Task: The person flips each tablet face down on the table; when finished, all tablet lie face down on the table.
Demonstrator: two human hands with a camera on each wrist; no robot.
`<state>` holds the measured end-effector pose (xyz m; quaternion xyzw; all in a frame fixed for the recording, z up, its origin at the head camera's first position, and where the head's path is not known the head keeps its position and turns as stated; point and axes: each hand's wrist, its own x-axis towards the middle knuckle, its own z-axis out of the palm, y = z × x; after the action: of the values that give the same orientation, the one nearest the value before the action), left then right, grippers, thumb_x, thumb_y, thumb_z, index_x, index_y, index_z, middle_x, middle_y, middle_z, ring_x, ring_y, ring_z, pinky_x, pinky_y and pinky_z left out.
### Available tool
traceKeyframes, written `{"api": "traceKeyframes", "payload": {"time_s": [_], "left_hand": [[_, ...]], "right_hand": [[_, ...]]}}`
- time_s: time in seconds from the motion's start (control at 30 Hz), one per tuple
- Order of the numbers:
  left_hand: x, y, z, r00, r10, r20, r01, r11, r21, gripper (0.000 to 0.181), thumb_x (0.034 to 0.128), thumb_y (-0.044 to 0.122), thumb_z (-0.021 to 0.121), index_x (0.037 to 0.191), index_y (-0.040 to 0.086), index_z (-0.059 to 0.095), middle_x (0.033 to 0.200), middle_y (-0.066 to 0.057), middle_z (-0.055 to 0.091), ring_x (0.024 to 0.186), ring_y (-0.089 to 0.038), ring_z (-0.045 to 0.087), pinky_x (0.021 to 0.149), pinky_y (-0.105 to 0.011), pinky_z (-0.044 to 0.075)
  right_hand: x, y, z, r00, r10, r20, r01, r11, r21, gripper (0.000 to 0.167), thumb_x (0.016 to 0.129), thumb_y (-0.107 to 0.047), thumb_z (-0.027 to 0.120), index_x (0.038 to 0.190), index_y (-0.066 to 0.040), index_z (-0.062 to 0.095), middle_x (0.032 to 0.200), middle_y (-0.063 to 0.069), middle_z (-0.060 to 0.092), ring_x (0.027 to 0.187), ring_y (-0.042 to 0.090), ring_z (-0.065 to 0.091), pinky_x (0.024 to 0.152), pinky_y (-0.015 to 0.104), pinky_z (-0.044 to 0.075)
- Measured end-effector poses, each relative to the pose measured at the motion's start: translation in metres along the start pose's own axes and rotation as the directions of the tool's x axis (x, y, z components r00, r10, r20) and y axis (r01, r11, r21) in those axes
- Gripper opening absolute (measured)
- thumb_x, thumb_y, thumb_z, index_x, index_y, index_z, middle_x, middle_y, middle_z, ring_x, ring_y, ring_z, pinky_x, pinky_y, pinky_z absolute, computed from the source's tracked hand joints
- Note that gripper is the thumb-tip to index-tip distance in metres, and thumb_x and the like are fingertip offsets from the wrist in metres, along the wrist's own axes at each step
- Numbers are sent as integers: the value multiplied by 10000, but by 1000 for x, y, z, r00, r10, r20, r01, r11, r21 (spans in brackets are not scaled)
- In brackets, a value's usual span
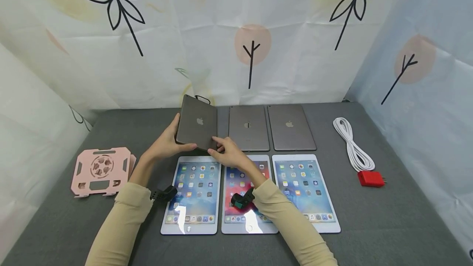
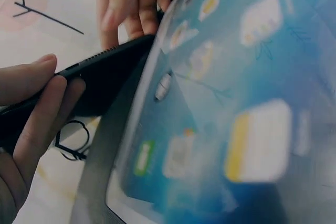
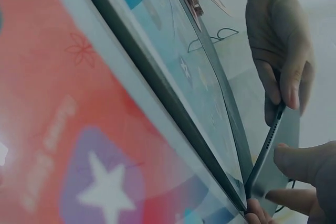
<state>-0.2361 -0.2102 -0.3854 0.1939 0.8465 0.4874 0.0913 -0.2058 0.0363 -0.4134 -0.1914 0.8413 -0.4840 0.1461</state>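
Observation:
A dark grey tablet (image 1: 197, 121), its back with the apple logo facing up, is tilted up off the table at the back left. The left hand (image 1: 167, 139) grips its left edge and near corner, thumb on the back. At the near right corner, the right hand (image 1: 230, 153) pinches the tablet between thumb and fingers. The left wrist view shows the left hand (image 2: 31, 114) with thumb and fingers on either side of the dark tablet (image 2: 113, 69). In the right wrist view the right hand (image 3: 307, 182) is at the tablet's lower corner.
Two grey tablets (image 1: 248, 128) (image 1: 292, 127) lie face down beside the raised one. Nearer stand three lit white tablets in a row: left (image 1: 192, 194), middle (image 1: 230, 212), right (image 1: 306, 188). A pink stand (image 1: 101, 170) is at left; a white cable (image 1: 352, 145) and red charger (image 1: 370, 178) are at right.

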Motion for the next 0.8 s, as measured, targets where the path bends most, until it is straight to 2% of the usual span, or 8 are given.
{"api": "traceKeyframes", "payload": {"time_s": [0.07,0.13,0.27,0.33,0.43,0.53,0.67,0.8], "left_hand": [[-3,-3,0,999,-39,8,40,998,-58,1168,879,99,803,1651,143,-71,1353,-289,586,1041,-230,678,914,-351,549],[-4,-7,0,997,-77,17,78,986,-150,1165,890,67,783,1649,147,-97,1365,-334,570,1015,-156,695,901,-293,567],[-6,-14,0,991,-126,38,131,930,-343,1138,918,-24,713,1638,138,-153,1472,-384,443,995,-82,717,898,-255,585],[-6,-17,1,988,-153,34,154,906,-395,1132,922,-40,696,1632,123,-171,1535,-375,361,986,-55,707,890,-230,581],[-6,-20,3,981,-190,32,184,874,-450,1125,930,-55,672,1624,121,-196,1598,-359,246,946,-44,693,871,-203,575],[-5,-22,6,976,-217,36,205,839,-504,1100,937,-83,638,1629,140,-187,1610,-356,217,901,-40,693,861,-193,571],[-4,-23,9,973,-225,53,217,812,-542,1073,955,-107,586,1624,162,-208,1671,-308,81,917,-32,703,876,-179,562],[1,-21,13,972,-226,58,221,809,-544,1077,957,-105,586,1626,183,-207,1691,-275,14,955,-52,696,885,-187,561]], "right_hand": [[0,0,-1,1000,-2,-13,2,1000,-9,624,1049,-234,576,1562,36,347,1353,259,529,1148,288,589,1017,426,512],[1,0,-1,1000,1,-24,-1,1000,-6,667,1047,-238,580,1564,76,299,1138,233,619,921,217,603,850,347,537],[2,-1,1,998,29,-56,-26,999,46,714,1046,-258,585,1562,108,254,802,61,525,647,104,435,612,226,391],[2,-2,2,996,31,-83,-24,996,88,646,1048,-245,582,1513,142,354,776,4,472,627,83,409,583,200,359],[2,-3,5,991,8,-133,9,992,127,431,1045,-201,590,1223,190,560,736,7,432,605,90,384,554,200,325],[2,-3,6,985,10,-172,18,987,161,354,1040,-177,603,1127,165,577,745,15,440,606,92,395,554,203,331],[0,-3,5,980,44,-196,-2,978,210,554,1033,-162,614,1468,134,442,833,15,490,648,90,445,581,197,370],[-1,-2,1,978,63,-200,-20,977,215,641,1032,-166,616,1526,132,337,847,13,477,651,81,427,583,189,361]]}}
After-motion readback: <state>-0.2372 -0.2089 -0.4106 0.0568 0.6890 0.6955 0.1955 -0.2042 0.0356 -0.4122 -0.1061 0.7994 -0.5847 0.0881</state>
